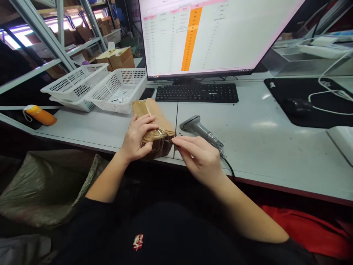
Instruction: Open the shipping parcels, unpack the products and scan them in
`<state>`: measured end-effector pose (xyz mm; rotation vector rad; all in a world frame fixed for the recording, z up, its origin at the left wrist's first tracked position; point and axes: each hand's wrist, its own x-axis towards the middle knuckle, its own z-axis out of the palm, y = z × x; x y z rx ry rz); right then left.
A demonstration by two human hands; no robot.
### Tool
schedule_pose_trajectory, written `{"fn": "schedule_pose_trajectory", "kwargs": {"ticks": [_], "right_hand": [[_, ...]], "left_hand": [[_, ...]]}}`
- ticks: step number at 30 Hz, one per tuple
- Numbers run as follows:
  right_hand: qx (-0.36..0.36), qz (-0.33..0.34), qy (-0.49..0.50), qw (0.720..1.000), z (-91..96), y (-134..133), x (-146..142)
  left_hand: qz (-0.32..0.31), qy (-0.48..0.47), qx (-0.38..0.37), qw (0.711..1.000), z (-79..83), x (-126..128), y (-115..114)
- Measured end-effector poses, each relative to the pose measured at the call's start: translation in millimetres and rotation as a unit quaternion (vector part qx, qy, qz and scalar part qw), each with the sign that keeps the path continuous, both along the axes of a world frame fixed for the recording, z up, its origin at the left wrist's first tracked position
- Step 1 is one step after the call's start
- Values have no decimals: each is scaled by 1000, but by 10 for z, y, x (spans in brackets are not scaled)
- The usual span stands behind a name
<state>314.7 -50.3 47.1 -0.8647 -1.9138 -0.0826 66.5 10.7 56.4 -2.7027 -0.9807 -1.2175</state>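
A brown cardboard parcel [161, 119] wrapped in shiny clear tape sits tilted at the front edge of the desk. My left hand [138, 138] grips it from the left, fingers over its top and thumb on the near side. At the parcel's right front corner, my right hand [200, 156] is closed in a pinch. Whatever lies between those fingertips is too small to make out. Just beyond my right hand, a grey barcode scanner [200, 128] rests on the desk with its black cable running over the edge.
A black keyboard [196, 92] lies below a large monitor [215, 36] showing a spreadsheet. White plastic baskets [121, 88] and an orange bottle [41, 115] stand on the left. A mouse pad [306, 110] with a white cable is at right. An open sack [49, 184] sits below the desk.
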Motion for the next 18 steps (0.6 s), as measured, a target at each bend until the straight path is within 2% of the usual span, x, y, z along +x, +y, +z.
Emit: {"fn": "schedule_pose_trajectory", "kwargs": {"ticks": [3, 6, 12, 18], "right_hand": [[49, -99, -73, 991, -43, -89, -55], [62, -150, -78, 984, -76, -75, -119], [7, -170, -41, 985, -124, -9, -239], [-12, -167, -18, 986, -119, 33, -277]], "left_hand": [[11, -41, 43, 998, -71, 89, 42], [32, -35, 69, 997, -117, 163, 59], [66, -33, 82, 994, -120, 199, 70], [44, -55, 87, 994, -132, 180, 93]]}}
